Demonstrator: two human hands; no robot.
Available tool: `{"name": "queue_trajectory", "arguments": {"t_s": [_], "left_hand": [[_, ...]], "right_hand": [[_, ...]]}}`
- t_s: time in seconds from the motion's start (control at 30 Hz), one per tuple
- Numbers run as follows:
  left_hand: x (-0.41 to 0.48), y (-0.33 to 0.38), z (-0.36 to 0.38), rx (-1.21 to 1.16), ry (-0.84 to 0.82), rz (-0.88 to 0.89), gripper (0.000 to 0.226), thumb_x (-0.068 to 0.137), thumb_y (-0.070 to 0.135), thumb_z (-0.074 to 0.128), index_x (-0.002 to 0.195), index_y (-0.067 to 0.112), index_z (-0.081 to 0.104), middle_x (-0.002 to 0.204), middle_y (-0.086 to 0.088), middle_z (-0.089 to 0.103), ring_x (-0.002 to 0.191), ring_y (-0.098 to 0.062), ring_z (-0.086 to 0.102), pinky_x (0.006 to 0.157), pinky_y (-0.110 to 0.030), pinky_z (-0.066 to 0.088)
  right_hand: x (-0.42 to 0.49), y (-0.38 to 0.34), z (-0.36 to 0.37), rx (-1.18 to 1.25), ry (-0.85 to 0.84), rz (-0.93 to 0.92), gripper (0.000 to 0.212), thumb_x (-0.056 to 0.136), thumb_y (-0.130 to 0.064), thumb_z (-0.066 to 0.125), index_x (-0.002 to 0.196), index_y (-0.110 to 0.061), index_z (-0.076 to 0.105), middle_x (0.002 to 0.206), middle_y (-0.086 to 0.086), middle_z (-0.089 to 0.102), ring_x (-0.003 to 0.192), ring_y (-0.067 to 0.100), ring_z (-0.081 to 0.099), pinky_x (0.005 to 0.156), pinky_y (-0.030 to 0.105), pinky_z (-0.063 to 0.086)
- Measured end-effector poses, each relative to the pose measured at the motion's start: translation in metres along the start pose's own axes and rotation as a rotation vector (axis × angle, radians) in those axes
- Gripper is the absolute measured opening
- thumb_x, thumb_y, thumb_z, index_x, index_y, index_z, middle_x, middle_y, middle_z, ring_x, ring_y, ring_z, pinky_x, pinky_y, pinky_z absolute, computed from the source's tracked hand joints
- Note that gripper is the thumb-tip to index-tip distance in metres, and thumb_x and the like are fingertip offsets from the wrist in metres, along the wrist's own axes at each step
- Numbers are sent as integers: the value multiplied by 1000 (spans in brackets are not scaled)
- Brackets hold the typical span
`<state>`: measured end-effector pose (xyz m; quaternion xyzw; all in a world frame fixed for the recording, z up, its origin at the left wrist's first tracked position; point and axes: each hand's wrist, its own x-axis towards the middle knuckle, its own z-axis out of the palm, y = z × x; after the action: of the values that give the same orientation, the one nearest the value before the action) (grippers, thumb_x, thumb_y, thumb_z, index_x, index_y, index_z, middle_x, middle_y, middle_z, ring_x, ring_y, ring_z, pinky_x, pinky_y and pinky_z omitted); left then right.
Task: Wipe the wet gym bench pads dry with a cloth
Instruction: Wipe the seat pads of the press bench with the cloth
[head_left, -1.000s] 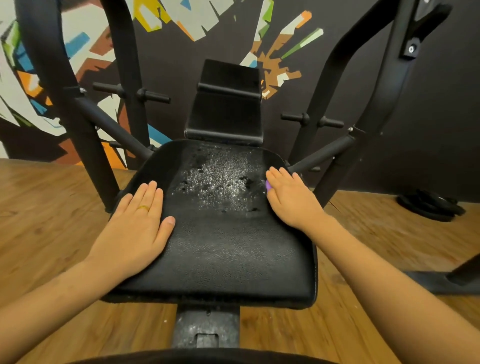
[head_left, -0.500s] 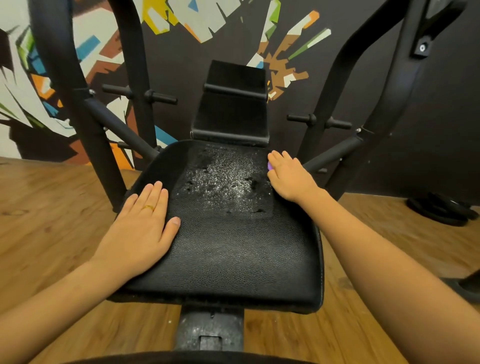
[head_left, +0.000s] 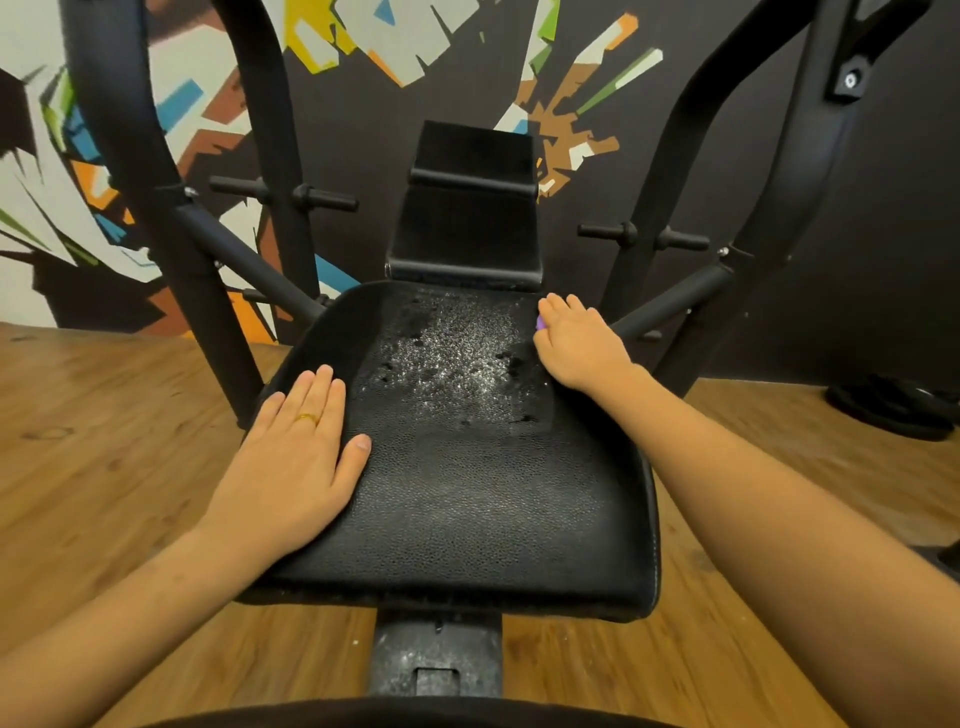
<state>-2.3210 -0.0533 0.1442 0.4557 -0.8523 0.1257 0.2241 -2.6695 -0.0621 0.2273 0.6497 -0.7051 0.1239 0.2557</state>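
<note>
The black seat pad (head_left: 467, 509) of a gym bench lies below me, with a glistening wet patch (head_left: 457, 364) on its far half. My left hand (head_left: 296, 462) rests flat, fingers straight, on the pad's left edge; it wears a gold ring. My right hand (head_left: 576, 343) lies flat at the pad's far right corner, right of the wet patch. A small bit of purple cloth (head_left: 540, 323) peeks out from under its fingers; the rest of the cloth is hidden. The upright back pad (head_left: 467, 228) stands behind the seat.
Black frame posts (head_left: 171, 218) rise on both sides, with angled bars and peg handles (head_left: 644, 236) near the seat's far corners. The floor is wood. Weight plates (head_left: 893, 405) lie on the floor at the right. A painted wall stands behind.
My right hand has slid away from me along the pad's right side to its far corner, with the purple cloth under it. My left hand has stayed in place.
</note>
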Motion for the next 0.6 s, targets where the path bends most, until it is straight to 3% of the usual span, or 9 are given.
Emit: {"name": "queue_trajectory", "arguments": {"t_s": [0.17, 0.3, 0.47, 0.6], "left_hand": [[-1, 0, 0, -21, 8, -5, 86, 95, 61, 6, 159, 6, 22, 167, -11, 18, 155, -24, 15, 123, -40, 10], [0, -1, 3, -19, 11, 1, 85, 97, 60, 9, 158, 4, 26, 166, -13, 22, 154, -26, 19, 123, -42, 14], [0, -1, 2, -15, 4, -4, 86, 95, 62, 5, 159, 6, 21, 167, -11, 17, 155, -24, 14, 123, -39, 8], [-1, -1, 1, -21, 12, -10, 85, 96, 61, 6, 159, 6, 21, 167, -11, 17, 155, -24, 14, 123, -39, 8]], "right_hand": [[4, -1, 5, 4, 35, 17, 32, 102, -25, 34, 118, -4, 52, 119, 13, 54, 106, 31, 48, 85, 43, 38], [-27, -3, 3, -46, 63, -28, 46, 89, -37, 14, 101, -9, 50, 104, 10, 54, 94, 29, 48, 74, 38, 32], [-38, -5, -1, -58, 23, -41, 51, 86, -38, 9, 100, -9, 49, 103, 9, 54, 93, 28, 48, 75, 37, 31], [-14, -2, -2, -10, -7, -14, 38, 98, -31, 24, 109, -6, 50, 113, 12, 53, 101, 30, 46, 78, 39, 33]]}}
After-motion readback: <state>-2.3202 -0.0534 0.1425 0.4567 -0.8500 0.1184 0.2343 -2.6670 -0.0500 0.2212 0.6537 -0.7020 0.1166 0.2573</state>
